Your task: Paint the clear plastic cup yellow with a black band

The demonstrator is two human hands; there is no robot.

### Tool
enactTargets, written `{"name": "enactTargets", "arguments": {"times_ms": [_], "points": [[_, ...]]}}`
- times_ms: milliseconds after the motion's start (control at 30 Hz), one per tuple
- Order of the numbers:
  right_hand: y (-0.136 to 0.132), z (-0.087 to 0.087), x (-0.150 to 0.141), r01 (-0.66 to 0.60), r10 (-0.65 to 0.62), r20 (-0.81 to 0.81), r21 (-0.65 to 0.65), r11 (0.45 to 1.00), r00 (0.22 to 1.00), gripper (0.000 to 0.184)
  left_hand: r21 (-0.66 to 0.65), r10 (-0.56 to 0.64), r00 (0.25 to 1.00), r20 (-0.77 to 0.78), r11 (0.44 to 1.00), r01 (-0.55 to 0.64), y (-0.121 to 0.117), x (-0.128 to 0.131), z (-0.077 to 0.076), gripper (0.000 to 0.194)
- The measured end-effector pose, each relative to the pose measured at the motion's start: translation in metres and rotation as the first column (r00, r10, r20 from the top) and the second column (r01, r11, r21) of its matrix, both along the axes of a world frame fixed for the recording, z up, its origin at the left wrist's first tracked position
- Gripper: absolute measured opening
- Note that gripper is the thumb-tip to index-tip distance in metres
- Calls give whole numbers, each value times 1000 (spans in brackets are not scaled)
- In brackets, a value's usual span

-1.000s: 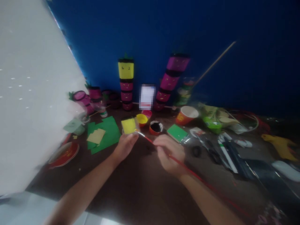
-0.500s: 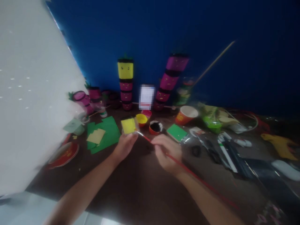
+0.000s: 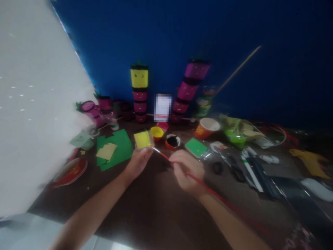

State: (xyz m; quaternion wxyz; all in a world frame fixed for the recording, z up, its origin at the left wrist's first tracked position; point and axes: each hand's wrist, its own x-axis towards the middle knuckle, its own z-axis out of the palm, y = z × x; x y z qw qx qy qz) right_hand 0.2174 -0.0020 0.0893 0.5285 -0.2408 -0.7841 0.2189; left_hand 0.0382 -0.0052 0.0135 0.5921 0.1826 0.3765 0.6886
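Note:
My left hand (image 3: 139,161) is closed around a small cup (image 3: 142,139), whose side is painted yellow. In my right hand (image 3: 186,170) is a long, thin paintbrush (image 3: 164,156) with a red handle, gripped between the fingers. The brush's tip is at the lower right edge of the cup; whether it touches is too blurred to tell. Just beyond stand a tub of yellow paint (image 3: 157,133), a cut cup of black paint (image 3: 172,141) and a pink tub (image 3: 162,126).
Behind stand a paper-cup stack with a yellow top (image 3: 139,77), a leaning magenta stack (image 3: 191,80) and a phone (image 3: 163,107). Green paper (image 3: 122,152) lies left. To the right are a paper cup (image 3: 207,127), a green pad (image 3: 196,148), scissors (image 3: 235,170) and a yellow glue gun (image 3: 310,161).
My right hand and the paintbrush have shifted slightly to the right, drawing the tip back toward the cup's edge. My left hand and the yellow cup stay nearly in place.

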Motion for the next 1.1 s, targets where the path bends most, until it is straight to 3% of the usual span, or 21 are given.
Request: {"name": "enactTargets", "arguments": {"times_ms": [333, 600, 833, 1100], "points": [[1, -2, -2, 58, -58, 16, -3, 998, 998, 19, 40, -18, 1000, 8, 999, 17, -3, 2, 5, 7], [1, 0, 0, 20, -20, -22, 1, 1000, 1000, 18, 10, -14, 1000, -6, 1000, 14, -1, -2, -2, 4], [1, -2, 1, -6, 6, -5, 1, 1000, 1000, 19, 9, -6, 1000, -13, 1000, 6, -2, 3, 6, 8], [0, -2, 0, 14, -14, 8, -12, 1000, 1000, 19, 8, 8, 1000, 10, 1000, -8, -2, 1, 3, 5]]}}
